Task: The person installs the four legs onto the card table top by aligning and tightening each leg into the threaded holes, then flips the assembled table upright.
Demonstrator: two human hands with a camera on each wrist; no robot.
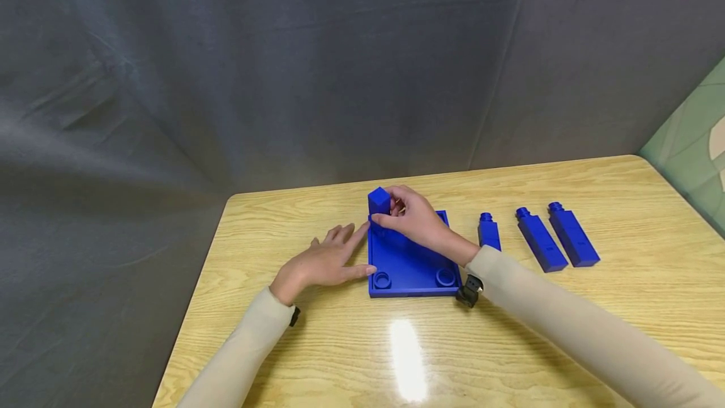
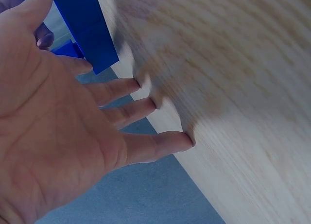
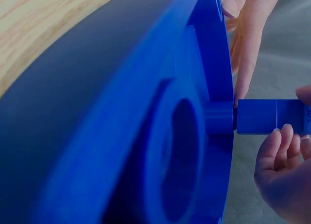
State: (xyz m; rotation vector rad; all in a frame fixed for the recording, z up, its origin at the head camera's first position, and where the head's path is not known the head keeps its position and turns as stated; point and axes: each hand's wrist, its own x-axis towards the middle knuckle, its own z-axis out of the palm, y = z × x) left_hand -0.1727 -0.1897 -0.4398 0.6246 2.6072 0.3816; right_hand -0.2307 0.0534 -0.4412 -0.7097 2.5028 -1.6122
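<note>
A square blue panel (image 1: 410,263) with a raised rim lies on the table, round sockets (image 1: 382,280) at its near corners. Over its far left corner, my right hand (image 1: 418,220) pinches an upright square blue leg (image 1: 379,201) between thumb and fingers. In the right wrist view, the leg (image 3: 257,116) lines up with a corner socket (image 3: 219,118); I cannot tell how far it is in. My left hand (image 1: 323,263) has its fingers spread, thumb and index finger touching the panel's left edge. The left wrist view shows its palm (image 2: 58,127) and straight fingers.
To the right of the panel lie three more blue legs with threaded ends: a partly hidden one (image 1: 489,233) by the right sleeve, a middle one (image 1: 542,241) and an outer one (image 1: 574,235). A grey curtain (image 1: 362,68) hangs behind the wooden table (image 1: 340,345).
</note>
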